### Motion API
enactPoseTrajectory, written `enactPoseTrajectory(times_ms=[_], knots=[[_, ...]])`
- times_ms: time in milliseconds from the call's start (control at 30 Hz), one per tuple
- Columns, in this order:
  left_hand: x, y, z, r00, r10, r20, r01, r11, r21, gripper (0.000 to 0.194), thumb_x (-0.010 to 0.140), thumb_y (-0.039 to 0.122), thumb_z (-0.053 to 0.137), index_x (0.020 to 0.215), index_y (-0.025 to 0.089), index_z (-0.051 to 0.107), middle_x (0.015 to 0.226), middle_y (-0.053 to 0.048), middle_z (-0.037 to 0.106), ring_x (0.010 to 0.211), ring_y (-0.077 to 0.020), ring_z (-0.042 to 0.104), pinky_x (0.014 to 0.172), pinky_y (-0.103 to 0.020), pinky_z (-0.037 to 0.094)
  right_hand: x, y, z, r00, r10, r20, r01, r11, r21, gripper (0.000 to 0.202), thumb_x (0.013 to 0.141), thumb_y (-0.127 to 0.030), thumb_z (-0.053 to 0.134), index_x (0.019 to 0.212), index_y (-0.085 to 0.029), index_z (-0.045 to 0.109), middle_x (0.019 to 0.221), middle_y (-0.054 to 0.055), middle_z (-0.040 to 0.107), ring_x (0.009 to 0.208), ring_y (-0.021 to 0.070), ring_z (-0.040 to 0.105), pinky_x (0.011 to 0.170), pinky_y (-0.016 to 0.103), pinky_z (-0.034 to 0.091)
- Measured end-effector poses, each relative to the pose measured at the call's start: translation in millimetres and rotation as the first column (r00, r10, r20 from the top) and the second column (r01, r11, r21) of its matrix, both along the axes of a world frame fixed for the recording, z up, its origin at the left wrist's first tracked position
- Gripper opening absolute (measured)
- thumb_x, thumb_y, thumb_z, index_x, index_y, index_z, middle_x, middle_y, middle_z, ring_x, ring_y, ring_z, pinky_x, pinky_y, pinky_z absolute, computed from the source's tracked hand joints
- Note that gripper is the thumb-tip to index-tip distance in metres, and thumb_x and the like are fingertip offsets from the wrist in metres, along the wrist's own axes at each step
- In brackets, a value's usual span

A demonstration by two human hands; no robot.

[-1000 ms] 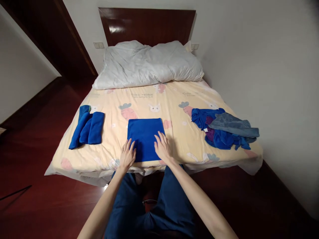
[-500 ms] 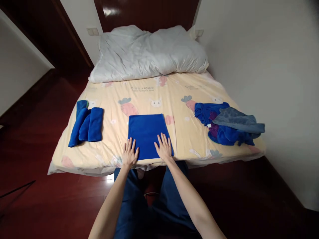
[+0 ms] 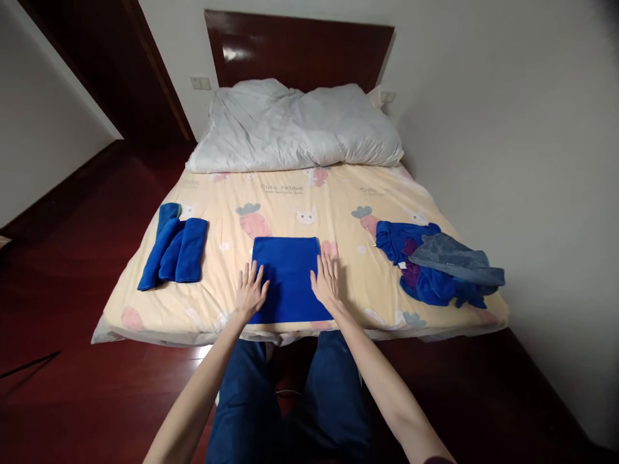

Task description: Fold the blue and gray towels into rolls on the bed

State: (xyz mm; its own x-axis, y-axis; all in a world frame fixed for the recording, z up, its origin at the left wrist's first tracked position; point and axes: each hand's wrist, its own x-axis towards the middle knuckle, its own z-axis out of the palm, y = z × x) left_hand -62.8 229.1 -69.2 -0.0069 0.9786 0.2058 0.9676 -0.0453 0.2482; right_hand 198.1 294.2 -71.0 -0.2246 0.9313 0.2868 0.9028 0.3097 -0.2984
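Observation:
A blue towel point(image 3: 287, 280) lies flat as a near-square close to the front edge of the bed. Over its left side is my left hand point(image 3: 251, 289), fingers spread and palm down, holding nothing. My right hand point(image 3: 327, 282) is likewise open at the towel's right edge, partly covering it. Whether either palm presses on the cloth or hovers just above it, I cannot tell. To the left, several rolled or folded blue towels point(image 3: 189, 248) lie side by side. On the right sits a loose heap of blue cloth point(image 3: 428, 280) with purple cloth and a grey-blue mesh piece point(image 3: 445, 254) on it.
The bed's yellow carrot-and-rabbit sheet point(image 3: 222, 258) spreads under everything. A white quilt point(image 3: 300, 125) is bunched against the dark wooden headboard point(image 3: 300, 51). A wall point(image 3: 532, 161) runs along the right side. Dark red floor point(image 3: 62, 277) lies to the left.
The camera view has tilted up slightly. My right hand has shifted outward and forward to the towel's right edge; my left hand stays at the left side. The towel still lies flat.

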Motion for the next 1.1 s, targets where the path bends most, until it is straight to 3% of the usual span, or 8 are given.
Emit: enactPoseTrajectory(times_ms=[100, 267, 367, 467, 633, 767, 1000, 1100], knots=[[13, 62, 5.9, 0.993, -0.113, 0.022, 0.113, 0.993, 0.017, 0.061, 0.101, 0.043, 0.034, 0.155, 0.014, 0.035, 0.167, -0.012, 0.019, 0.155, -0.0309, 0.009, 0.125, -0.054, 0.015, -32, 49, 3.7, 0.99, 0.142, 0.01, -0.142, 0.99, -0.007, 0.06, 0.103, -0.035, 0.03, 0.158, -0.009, 0.026, 0.167, 0.012, 0.018, 0.156, 0.0245, 0.01, 0.127, 0.051, 0.01], [-6, 143, -35.5, 0.981, -0.17, 0.095, 0.179, 0.98, -0.091, 0.064, 0.1, 0.046, 0.037, 0.153, 0.01, 0.037, 0.165, -0.015, 0.023, 0.154, -0.0301, 0.014, 0.125, -0.053, 0.013, -43, 117, -40.9, 0.971, 0.239, 0.005, -0.235, 0.957, -0.171, 0.063, 0.103, -0.043, 0.033, 0.156, -0.009, 0.03, 0.165, 0.013, 0.025, 0.155, 0.0238, 0.014, 0.127, 0.051, 0.01], [-25, 159, -55.1, 0.981, -0.137, 0.141, 0.147, 0.987, -0.066, 0.071, 0.099, 0.053, 0.035, 0.156, 0.011, 0.03, 0.167, -0.014, 0.018, 0.155, -0.0284, 0.013, 0.126, -0.052, 0.01, -29, 145, -69.5, 0.998, 0.057, -0.036, -0.062, 0.984, -0.17, 0.069, 0.104, -0.049, 0.023, 0.156, -0.004, 0.027, 0.165, 0.016, 0.024, 0.155, 0.0246, 0.014, 0.127, 0.053, 0.01], [-34, 167, -60.0, 0.98, -0.107, 0.168, 0.115, 0.993, -0.037, 0.076, 0.099, 0.057, 0.033, 0.158, 0.011, 0.023, 0.168, -0.012, 0.012, 0.156, -0.0277, 0.007, 0.126, -0.051, 0.003, -18, 170, -88.4, 0.992, -0.121, -0.046, 0.113, 0.982, -0.153, 0.071, 0.105, -0.049, 0.009, 0.158, -0.003, 0.017, 0.166, 0.017, 0.017, 0.156, 0.0267, 0.009, 0.126, 0.058, 0.009], [-38, 175, -67.2, 0.97, -0.139, 0.198, 0.165, 0.979, -0.118, 0.081, 0.098, 0.061, 0.033, 0.158, 0.007, 0.021, 0.169, -0.011, 0.007, 0.156, -0.0292, -0.002, 0.125, -0.053, -0.005, 0, 177, -102.3, 0.999, -0.051, -0.002, 0.05, 0.982, -0.183, 0.073, 0.104, -0.052, 0.004, 0.159, -0.004, 0.009, 0.167, 0.017, 0.008, 0.156, 0.0274, 0.003, 0.123, 0.063, 0.008], [-43, 136, -61.6, 0.973, -0.086, 0.216, 0.123, 0.978, -0.166, 0.08, 0.099, 0.06, 0.029, 0.158, 0.005, 0.021, 0.168, -0.013, 0.008, 0.155, -0.031, -0.002, 0.124, -0.056, -0.002, 36, 127, -90.4, 0.999, -0.046, 0.006, 0.047, 0.983, -0.18, 0.073, 0.104, -0.054, 0.009, 0.16, -0.007, 0.01, 0.168, 0.016, 0.007, 0.156, 0.0263, 0.0, 0.123, 0.062, 0.009], [-71, -54, -37.8, 0.983, -0.061, 0.176, 0.092, 0.98, -0.174, 0.062, 0.102, 0.043, 0.031, 0.157, 0.014, 0.03, 0.167, -0.012, 0.018, 0.155, -0.0276, 0.009, 0.126, -0.051, 0.005, 122, -52, -71.2, 0.991, -0.119, -0.053, 0.109, 0.979, -0.17, 0.059, 0.105, -0.045, 0.022, 0.154, -0.016, 0.036, 0.163, 0.013, 0.031, 0.154, 0.0223, 0.018, 0.125, 0.052, 0.019], [-74, -120, -34.2, 0.986, 0.012, 0.169, 0.023, 0.979, -0.202, 0.061, 0.101, 0.039, 0.031, 0.157, 0.013, 0.03, 0.166, -0.015, 0.02, 0.155, -0.0278, 0.01, 0.125, -0.053, 0.009, 139, -107, -66.7, 0.97, -0.169, -0.175, 0.142, 0.977, -0.157, 0.053, 0.104, -0.04, 0.025, 0.145, -0.016, 0.049, 0.155, 0.014, 0.044, 0.15, 0.0223, 0.031, 0.123, 0.052, 0.026]])
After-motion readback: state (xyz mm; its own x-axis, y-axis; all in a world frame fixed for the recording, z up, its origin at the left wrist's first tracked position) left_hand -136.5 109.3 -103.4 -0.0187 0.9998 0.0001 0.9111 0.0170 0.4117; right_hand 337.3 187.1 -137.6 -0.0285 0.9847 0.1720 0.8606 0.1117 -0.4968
